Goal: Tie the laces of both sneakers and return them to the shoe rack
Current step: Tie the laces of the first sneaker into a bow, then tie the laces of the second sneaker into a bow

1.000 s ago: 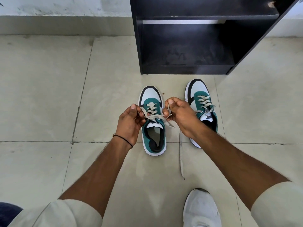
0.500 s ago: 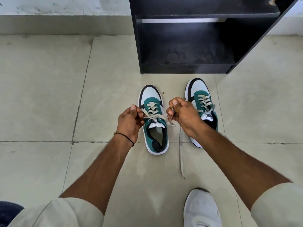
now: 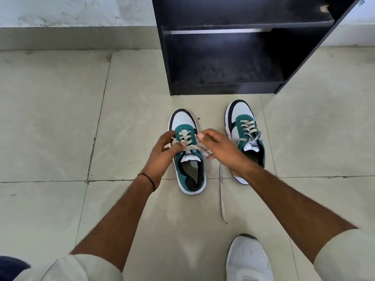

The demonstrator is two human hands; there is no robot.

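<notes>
Two green, white and black sneakers stand on the tiled floor, toes toward a black shoe rack [image 3: 223, 86]. The left sneaker [image 3: 189, 171] lies between my hands. My left hand [image 3: 162, 153] pinches its cream laces [image 3: 190, 148] at the left side of the tongue. My right hand [image 3: 221, 149] reaches across from the right, fingers over the same laces, one lace end showing under its palm. The right sneaker [image 3: 243, 126] stands apart, its laces in a loose bow, its heel partly hidden by my right wrist.
The rack's lower shelf [image 3: 227, 67] is dark and holds nothing. A thin crack [image 3: 222, 195] runs along the floor between the sneakers. My own white shoe [image 3: 248, 260] is at the bottom edge. A wall base [image 3: 77, 37] runs along the back left.
Both hands have come together over the left sneaker's tongue after pulling the laces apart. The left sneaker shifted slightly; the right sneaker stayed put.
</notes>
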